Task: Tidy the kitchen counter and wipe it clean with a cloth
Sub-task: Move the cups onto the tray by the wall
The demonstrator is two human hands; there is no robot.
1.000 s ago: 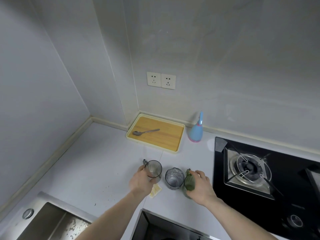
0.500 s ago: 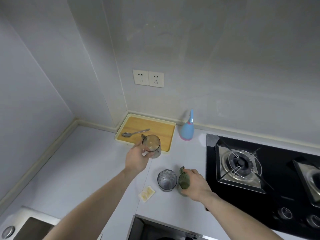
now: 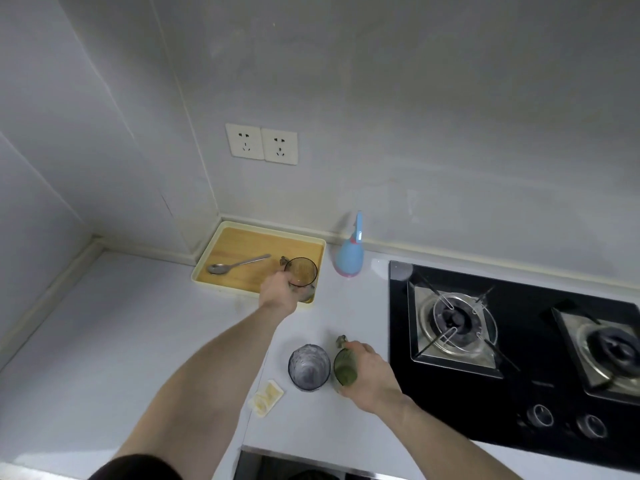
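Person, head-camera view, two arms visible.
Left hand (image 3: 278, 292): bare; no ring, watch or glove seen.
Left forearm (image 3: 204, 379): bare from wrist to above elbow.
Left sleeve (image 3: 135, 467): dark, near black, short; rounded hem shows only at bottom frame edge; fabric detail not discernible.
Right hand (image 3: 369, 374): bare; no jewellery seen.
Right forearm (image 3: 446, 441): bare to frame edge; sleeve out of view.

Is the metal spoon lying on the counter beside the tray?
No, the metal spoon lies inside the wooden-bottomed tray, not on the counter.
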